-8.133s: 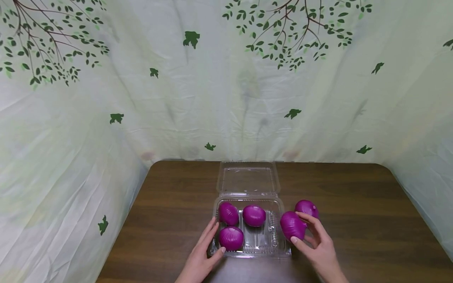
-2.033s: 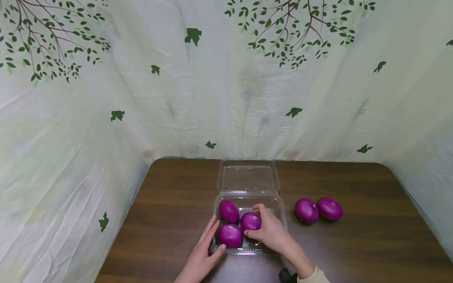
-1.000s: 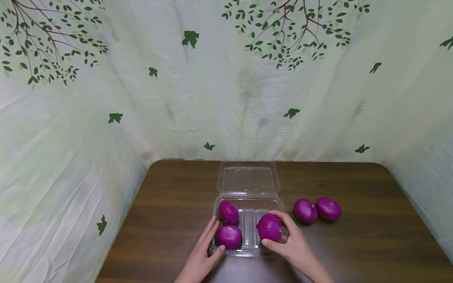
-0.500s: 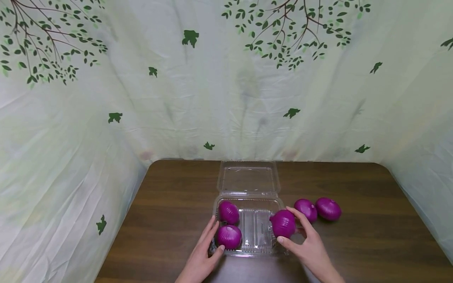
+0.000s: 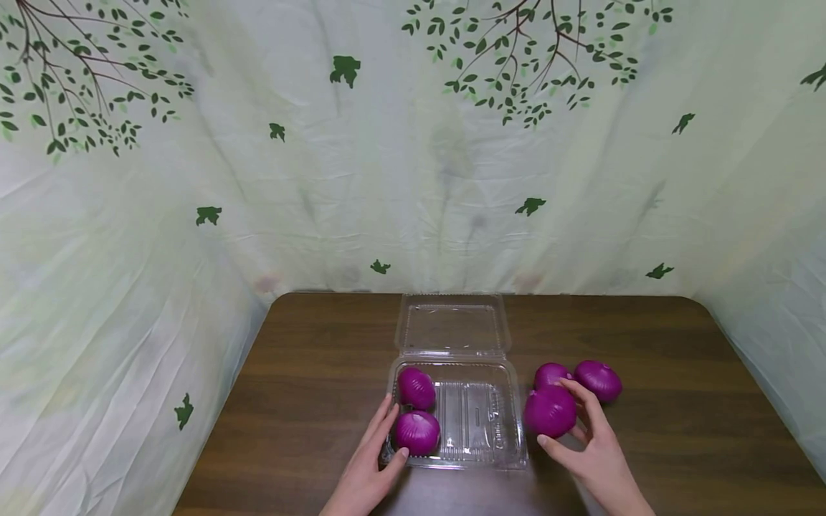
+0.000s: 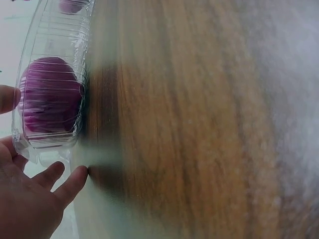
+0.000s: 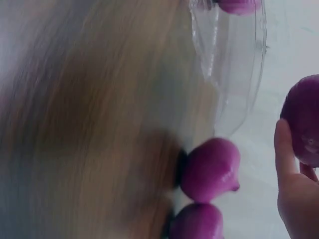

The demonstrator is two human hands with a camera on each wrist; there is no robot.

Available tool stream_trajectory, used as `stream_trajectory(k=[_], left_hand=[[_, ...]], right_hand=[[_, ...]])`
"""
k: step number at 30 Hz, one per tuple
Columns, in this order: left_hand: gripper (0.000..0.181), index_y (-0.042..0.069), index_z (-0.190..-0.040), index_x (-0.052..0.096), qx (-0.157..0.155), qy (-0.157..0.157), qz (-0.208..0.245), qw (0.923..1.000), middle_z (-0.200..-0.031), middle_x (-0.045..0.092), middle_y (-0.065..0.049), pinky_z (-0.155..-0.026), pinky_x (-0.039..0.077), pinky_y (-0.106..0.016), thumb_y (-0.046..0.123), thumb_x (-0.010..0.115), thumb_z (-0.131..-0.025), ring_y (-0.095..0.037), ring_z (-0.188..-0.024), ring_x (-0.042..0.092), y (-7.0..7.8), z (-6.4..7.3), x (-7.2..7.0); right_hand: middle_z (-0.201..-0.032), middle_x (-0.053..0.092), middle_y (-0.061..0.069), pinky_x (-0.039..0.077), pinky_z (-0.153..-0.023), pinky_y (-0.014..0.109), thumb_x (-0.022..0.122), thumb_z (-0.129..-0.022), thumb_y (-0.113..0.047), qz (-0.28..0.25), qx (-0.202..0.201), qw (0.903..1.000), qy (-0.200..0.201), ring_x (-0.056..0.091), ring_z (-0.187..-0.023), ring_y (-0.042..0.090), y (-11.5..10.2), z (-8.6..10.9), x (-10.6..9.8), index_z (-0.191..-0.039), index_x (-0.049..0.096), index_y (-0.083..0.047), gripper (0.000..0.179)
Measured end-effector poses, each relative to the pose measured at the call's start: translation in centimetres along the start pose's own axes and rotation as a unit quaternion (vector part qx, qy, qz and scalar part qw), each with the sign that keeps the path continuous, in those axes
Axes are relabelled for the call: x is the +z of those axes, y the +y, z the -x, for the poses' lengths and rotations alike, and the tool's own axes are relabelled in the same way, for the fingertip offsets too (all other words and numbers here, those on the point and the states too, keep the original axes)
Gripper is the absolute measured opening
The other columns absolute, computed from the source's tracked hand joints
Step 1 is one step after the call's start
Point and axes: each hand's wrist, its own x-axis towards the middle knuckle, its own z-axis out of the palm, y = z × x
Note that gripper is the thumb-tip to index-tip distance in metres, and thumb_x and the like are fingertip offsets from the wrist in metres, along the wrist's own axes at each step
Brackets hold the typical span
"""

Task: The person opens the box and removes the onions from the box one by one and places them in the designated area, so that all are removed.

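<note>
My right hand grips a red onion between thumb and fingers, raised just right of the clear plastic clamshell container. In the right wrist view, this held onion is at the right edge. Two more red onions lie on the table: one partly hidden behind the held one, the other beside it. Inside the container's left side sit two red onions, a rear one and a front one. My left hand rests with extended fingers against the container's left side, its thumb by the front corner.
The container's clear lid lies folded back toward the table's far edge. The brown wooden table ends at a pale curtain printed with leaves.
My right hand took hold of the onion in the container's middle, lifted it out and carried it right, past the container's right rim. The left hand has stayed in place.
</note>
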Motion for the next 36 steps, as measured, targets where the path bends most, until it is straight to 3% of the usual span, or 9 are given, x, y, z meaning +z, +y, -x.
stream_trajectory(k=[6,15,26,30,36], left_hand=[[0.069,0.012,-0.152,0.039,-0.003,-0.007,0.004,1.0000,-0.163,0.019,0.005,-0.110,0.026,-0.057,0.020,0.070,-0.091,-0.023,-0.144,0.024,0.1,0.0,-0.1],[0.069,0.012,-0.152,0.038,-0.007,-0.004,-0.007,0.9999,-0.163,0.018,0.005,-0.108,0.028,-0.060,0.024,0.069,-0.092,-0.025,-0.144,0.025,-0.1,0.2,-0.1],[0.068,0.013,-0.152,0.039,-0.001,-0.001,0.009,1.0000,-0.163,0.019,0.006,-0.110,0.027,-0.056,0.022,0.070,-0.091,-0.022,-0.144,0.024,-0.1,0.2,-0.1],[0.068,0.013,-0.152,0.039,-0.003,-0.006,0.009,0.9999,-0.163,0.018,0.006,-0.110,0.027,-0.056,0.023,0.069,-0.092,-0.023,-0.144,0.023,-0.1,0.2,-0.1],[0.068,0.012,-0.152,0.038,-0.002,-0.007,0.009,0.9999,-0.163,0.018,0.005,-0.110,0.026,-0.055,0.022,0.069,-0.092,-0.022,-0.144,0.023,0.0,0.1,-0.1]], right_hand=[[-0.147,0.032,0.001,0.045,-0.091,0.011,0.083,-0.074,0.003,0.038,-0.014,0.9991,0.008,0.046,-0.118,0.002,0.4,-0.1,-1.5,-0.150,0.035,-0.014,0.091],[-0.145,0.035,0.002,0.043,-0.092,0.010,0.083,-0.075,0.002,0.067,-0.028,0.9973,0.015,0.046,-0.119,-0.001,0.4,0.0,-3.6,-0.150,0.037,-0.015,0.089],[-0.136,0.042,0.001,0.042,-0.084,0.005,0.083,-0.081,-0.013,0.162,-0.004,0.9856,0.047,0.047,-0.110,-0.007,1.1,0.0,-7.0,-0.151,0.034,-0.018,0.086],[-0.134,0.041,0.000,0.039,-0.083,0.003,0.082,-0.081,-0.014,0.174,0.001,0.9826,0.063,0.044,-0.108,-0.008,1.6,0.0,-8.0,-0.150,0.033,-0.019,0.085],[-0.132,0.038,0.008,0.041,-0.083,0.003,0.080,-0.082,-0.006,0.142,0.015,0.9863,0.082,0.044,-0.106,-0.013,2.5,-0.2,-9.2,-0.150,0.026,-0.018,0.088]])
